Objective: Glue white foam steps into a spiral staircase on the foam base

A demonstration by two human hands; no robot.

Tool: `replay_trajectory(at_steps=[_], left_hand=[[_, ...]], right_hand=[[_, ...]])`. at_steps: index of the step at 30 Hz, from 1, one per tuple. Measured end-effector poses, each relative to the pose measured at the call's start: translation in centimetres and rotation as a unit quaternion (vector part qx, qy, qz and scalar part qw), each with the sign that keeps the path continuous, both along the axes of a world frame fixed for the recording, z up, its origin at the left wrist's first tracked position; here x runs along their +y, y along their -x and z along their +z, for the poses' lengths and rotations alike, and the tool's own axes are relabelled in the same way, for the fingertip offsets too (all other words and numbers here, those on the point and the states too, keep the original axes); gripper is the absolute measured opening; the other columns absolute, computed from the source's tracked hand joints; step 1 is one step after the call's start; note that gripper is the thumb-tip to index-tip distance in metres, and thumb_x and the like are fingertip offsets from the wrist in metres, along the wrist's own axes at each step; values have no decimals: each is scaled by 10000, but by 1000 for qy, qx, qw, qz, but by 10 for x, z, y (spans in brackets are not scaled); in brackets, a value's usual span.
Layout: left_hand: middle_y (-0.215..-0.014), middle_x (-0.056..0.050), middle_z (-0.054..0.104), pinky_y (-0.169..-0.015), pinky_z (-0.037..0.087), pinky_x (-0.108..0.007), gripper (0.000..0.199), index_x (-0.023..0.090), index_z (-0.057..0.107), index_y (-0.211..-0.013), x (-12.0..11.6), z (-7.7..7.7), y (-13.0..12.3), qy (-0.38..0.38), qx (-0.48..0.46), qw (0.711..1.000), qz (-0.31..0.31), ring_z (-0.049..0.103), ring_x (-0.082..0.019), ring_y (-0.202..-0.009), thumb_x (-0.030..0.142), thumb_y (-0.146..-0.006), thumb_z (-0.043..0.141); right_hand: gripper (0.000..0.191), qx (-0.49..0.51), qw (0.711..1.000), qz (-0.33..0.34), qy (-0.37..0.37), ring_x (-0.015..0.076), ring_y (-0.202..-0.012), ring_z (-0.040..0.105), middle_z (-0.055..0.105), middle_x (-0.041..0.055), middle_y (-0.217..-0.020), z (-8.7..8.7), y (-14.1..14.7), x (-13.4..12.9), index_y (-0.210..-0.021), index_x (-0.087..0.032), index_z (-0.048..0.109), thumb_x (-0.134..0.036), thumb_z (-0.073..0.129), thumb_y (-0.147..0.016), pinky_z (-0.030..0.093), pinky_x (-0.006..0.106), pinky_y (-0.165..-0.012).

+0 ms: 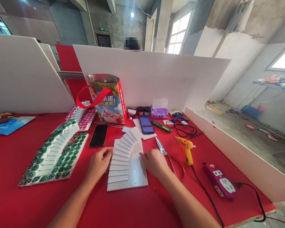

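Note:
A white foam board lies on the red table, with several thin white strips fanned in a curved, stair-like row along its left and top. My left hand is at the board's left edge, thumb and fingers pinched on it. My right hand holds the right edge with curled fingers. Just right of it rest scissors with red handles. To the left lies a similar board decorated with green rosettes around white steps, and a pink one is behind it.
A black phone and a colourful gift bag stand left of centre. On the right are a yellow glue gun, a purple power strip and cables. A green cutter and purple tissue pack lie behind. White panels border the table.

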State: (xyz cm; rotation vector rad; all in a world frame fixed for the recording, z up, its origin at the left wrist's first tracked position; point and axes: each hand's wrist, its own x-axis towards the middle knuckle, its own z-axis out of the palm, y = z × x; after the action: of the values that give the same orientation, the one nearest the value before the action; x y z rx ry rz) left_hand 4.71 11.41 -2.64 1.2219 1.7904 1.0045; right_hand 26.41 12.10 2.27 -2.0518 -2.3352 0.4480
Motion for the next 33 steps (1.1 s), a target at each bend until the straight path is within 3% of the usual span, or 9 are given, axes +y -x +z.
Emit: replay_trajectory(at_steps=[9, 15, 22, 27, 33], left_hand=[[-772, -10, 662, -285, 307, -229, 297, 196, 597, -929, 3, -10, 4, 9, -33, 999, 6, 486, -113, -371, 434, -755, 556], [-737, 2, 649, -277, 325, -217, 217, 206, 578, -911, 4, -5, 4, 32, -15, 999, -2, 488, -113, -370, 359, -760, 553], [-815, -58, 701, -323, 380, -247, 248, 206, 627, -897, 4, -4, 3, -8, 67, 998, -14, 590, -167, -467, 378, -741, 540], [-815, -61, 716, -401, 426, -244, 254, 221, 656, -896, 5, -9, 3, -64, 72, 995, -9, 670, -211, -607, 381, -722, 563], [-841, -79, 718, -435, 458, -269, 326, 213, 658, -924, 5, -8, 3, -55, 76, 995, -15, 696, -245, -683, 437, -720, 538]], right_hand=[[408, 1, 1000, -7, -6, 229, -799, 706, 786, 147, -895, -4, -1, 0, -839, -156, 801, -358, 495, -1020, 348, 293, -611], [423, 0, 1000, -8, -1, 226, -768, 701, 780, 144, -859, -3, -1, 0, -801, -158, 793, -363, 494, -1018, 337, 295, -590], [401, -8, 1000, -14, 0, 244, -847, 712, 784, 152, -913, -1, 0, 0, -882, -153, 797, -363, 487, -1025, 359, 287, -620], [393, -10, 1000, -18, -1, 250, -866, 716, 785, 154, -944, -1, 0, 0, -918, -149, 793, -364, 483, -1027, 357, 293, -627], [373, -6, 1000, -16, -2, 248, -855, 713, 783, 142, -928, -3, 0, 0, -916, -153, 783, -358, 491, -1022, 351, 298, -625]])
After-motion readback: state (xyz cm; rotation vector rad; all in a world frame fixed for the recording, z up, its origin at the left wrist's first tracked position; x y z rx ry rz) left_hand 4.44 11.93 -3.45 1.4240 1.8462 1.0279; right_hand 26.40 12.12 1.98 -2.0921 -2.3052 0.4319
